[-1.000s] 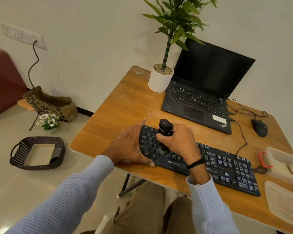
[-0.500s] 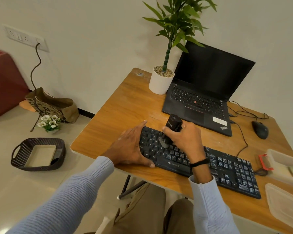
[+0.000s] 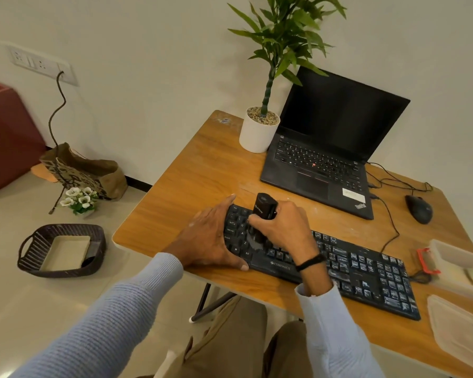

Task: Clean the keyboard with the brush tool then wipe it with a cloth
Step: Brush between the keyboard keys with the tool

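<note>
Since half a second ago your right hand (image 3: 284, 227) has drawn the brush (image 3: 265, 208) back from the far key rows toward you. The brush now stands nearly upright instead of leaning away.

From the head camera, the fingers of that hand are curled round the black body of the brush and grip it firmly. The bristles are down on the left-hand keys of the keyboard (image 3: 361, 271), just under your knuckles.

Your left hand (image 3: 210, 237) holds nothing. Its fingers are straight and laid against the left end of the keyboard, with the thumb along the near edge, just left of the brush.

The keyboard lies on the wooden counter (image 3: 202, 181) and runs off to the right past your right wrist, which wears a dark band (image 3: 310, 261).

Beyond your fingertips stands an open laptop (image 3: 325, 159) with a dark screen, and a potted plant (image 3: 257, 132) sits beside its left edge. A mouse (image 3: 418, 208) lies well to the right of your right-hand fingers. Clear plastic tubs (image 3: 453, 266) sit at the counter's right edge.

On the floor, far to the left of your left-hand fingers, are a woven basket (image 3: 60, 249), a paper bag (image 3: 85, 170) and some white flowers (image 3: 79, 197).
</note>
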